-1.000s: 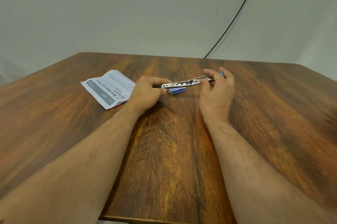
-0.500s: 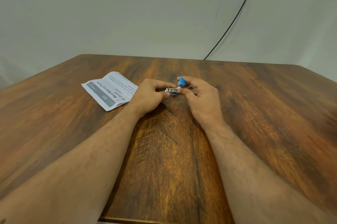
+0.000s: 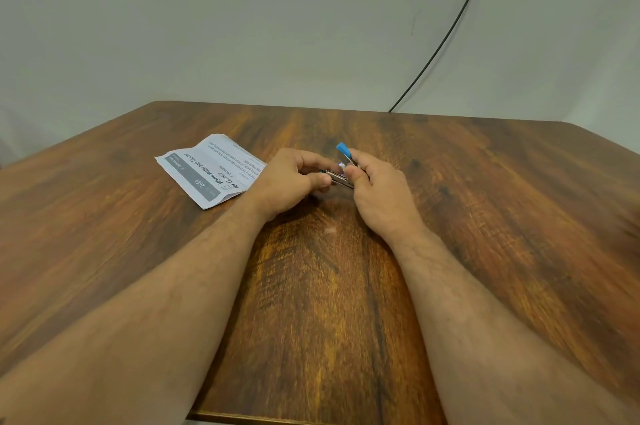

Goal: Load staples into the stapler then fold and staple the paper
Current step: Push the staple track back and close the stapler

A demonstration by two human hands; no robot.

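While the left hand (image 3: 289, 180) and right hand (image 3: 377, 187) both pinch the stapler (image 3: 341, 178) between them at frame centre, the paper (image 3: 211, 170) lies flat just left on the table (image 3: 485, 216).

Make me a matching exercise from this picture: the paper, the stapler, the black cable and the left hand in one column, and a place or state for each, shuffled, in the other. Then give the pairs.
Things:
1. paper
2. stapler
3. black cable
4. left hand

Places or states:
A. runs down the wall behind the table's far edge
B. lies flat on the table, printed side up, left of both hands
C. fingers curled, gripping one end of a small metal tool
D. held between two hands, its blue-tipped part raised

Pairs: 1-B, 2-D, 3-A, 4-C. The right hand holds the stapler's other end.
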